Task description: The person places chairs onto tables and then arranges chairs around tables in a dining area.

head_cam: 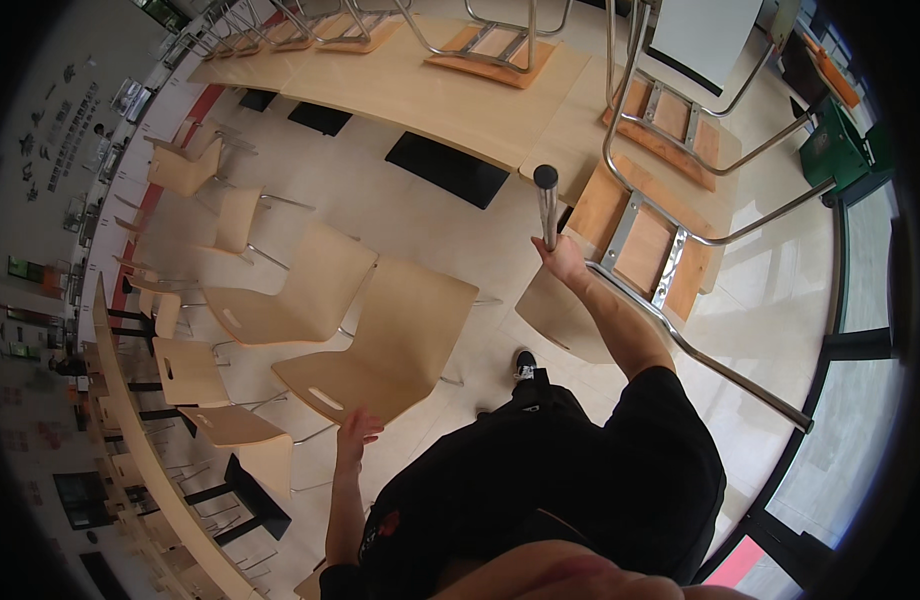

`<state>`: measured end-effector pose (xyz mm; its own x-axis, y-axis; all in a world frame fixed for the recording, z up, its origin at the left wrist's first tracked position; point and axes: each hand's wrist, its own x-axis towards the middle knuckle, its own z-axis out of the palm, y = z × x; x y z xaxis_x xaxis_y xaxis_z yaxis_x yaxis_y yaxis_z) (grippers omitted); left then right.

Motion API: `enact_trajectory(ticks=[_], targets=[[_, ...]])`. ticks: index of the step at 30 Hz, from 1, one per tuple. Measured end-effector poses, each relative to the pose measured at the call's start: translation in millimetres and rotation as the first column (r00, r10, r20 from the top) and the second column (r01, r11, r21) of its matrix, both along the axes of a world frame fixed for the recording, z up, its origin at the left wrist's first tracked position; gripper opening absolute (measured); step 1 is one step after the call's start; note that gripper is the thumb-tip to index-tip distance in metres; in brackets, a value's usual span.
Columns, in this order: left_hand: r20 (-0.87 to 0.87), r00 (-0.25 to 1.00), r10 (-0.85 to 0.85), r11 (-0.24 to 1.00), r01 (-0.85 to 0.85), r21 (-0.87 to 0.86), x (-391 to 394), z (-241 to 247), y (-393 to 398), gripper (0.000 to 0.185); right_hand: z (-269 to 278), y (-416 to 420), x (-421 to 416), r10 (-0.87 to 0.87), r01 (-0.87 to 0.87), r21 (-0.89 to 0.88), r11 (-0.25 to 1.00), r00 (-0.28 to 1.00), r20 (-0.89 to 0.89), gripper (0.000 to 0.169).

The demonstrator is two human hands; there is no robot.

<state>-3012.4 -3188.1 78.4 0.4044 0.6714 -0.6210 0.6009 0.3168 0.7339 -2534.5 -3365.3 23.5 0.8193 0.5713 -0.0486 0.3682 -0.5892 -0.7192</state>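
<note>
My right hand [563, 259] grips a metal leg [550, 214] of an upturned wooden chair [644, 240]. The chair's seat underside, with its metal brackets, faces up at the table's end, and its backrest [561, 311] hangs below the seat. My left hand [359, 436] is empty, fingers apart, beside the backrest edge of an upright bentwood chair [385, 352]; whether it touches the chair, I cannot tell. That chair has a slot in its back and stands on the floor, close to another like it [295, 292].
Several more upturned chairs [494, 52] rest along the long wooden table [430, 97]. Behind my right arm are a glass door frame [827, 352] and a green bin [835, 146]. On the left, chairs [190, 371] line another long table [141, 420]. My shoe [525, 365] is on the tiled floor.
</note>
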Motion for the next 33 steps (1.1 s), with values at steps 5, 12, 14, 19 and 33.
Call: enact_trajectory(ticks=[5, 12, 14, 19, 33], targets=[[-0.026, 0.997, 0.078, 0.996, -0.079, -0.04, 14.6, 7.7, -2.8, 0.036, -38.2, 13.4, 28.2, 0.078, -0.077, -0.049, 0.996, 0.997, 0.016, 0.019], [-0.032, 0.998, 0.057, 0.996, -0.059, -0.063, 34.2, 10.5, 0.8, 0.035, -70.3, 23.9, 57.4, 0.163, -0.158, -0.108, 0.982, 0.986, 0.041, 0.014], [-0.047, 0.997, 0.063, 0.995, -0.066, -0.068, 35.2, 11.6, 1.1, 0.035, -74.8, 24.0, 65.5, 0.17, -0.162, -0.127, 0.979, 0.984, 0.056, 0.013], [-0.053, 0.997, 0.061, 0.995, -0.065, -0.075, 35.8, 12.8, -4.3, 0.037, -81.3, 21.2, 85.5, 0.205, -0.193, -0.147, 0.97, 0.977, 0.065, 0.013], [-0.085, 0.992, 0.095, 0.995, -0.092, 0.041, 19.4, 3.7, 2.8, 0.033, -96.0, 6.3, 97.6, 0.232, -0.226, -0.066, 0.972, 0.967, 0.108, 0.025]])
